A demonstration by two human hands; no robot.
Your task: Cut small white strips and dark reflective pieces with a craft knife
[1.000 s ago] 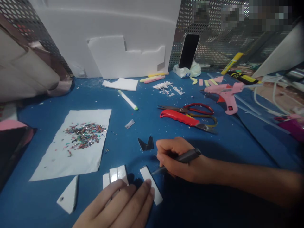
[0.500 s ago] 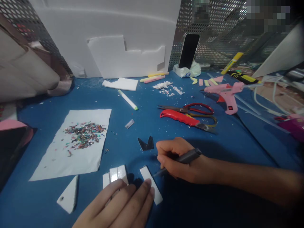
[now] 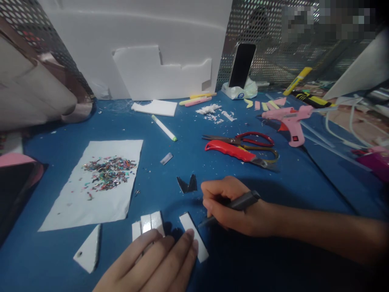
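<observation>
My right hand (image 3: pixel 234 207) grips a black marker (image 3: pixel 244 201), its dark tip at the right edge of a narrow white strip (image 3: pixel 186 221). Two fingertips of my left hand (image 3: pixel 154 259) rest on that strip, the fingers stretched out and lying flat. Partly under the same hand are several short white pieces (image 3: pixel 152 222) side by side; their lower ends are hidden. Beyond the strip lies a black V-notched piece (image 3: pixel 187 185). A white triangular piece (image 3: pixel 89 251) with a small hole is left of my left hand.
Left lies a paper sheet (image 3: pixel 60 215) bearing colourful glitter flakes. A red-handled cutter (image 3: pixel 229 150), scissors (image 3: pixel 258 139) and a pink glue gun (image 3: pixel 293 121) with cord lie at right. Behind are a white-green pen (image 3: pixel 164 127), foam scraps (image 3: pixel 156 108), a propped phone (image 3: pixel 242 65) and white boards (image 3: pixel 136 24).
My right hand has shifted very slightly to the right with the marker. My left hand and the white strip stay in place.
</observation>
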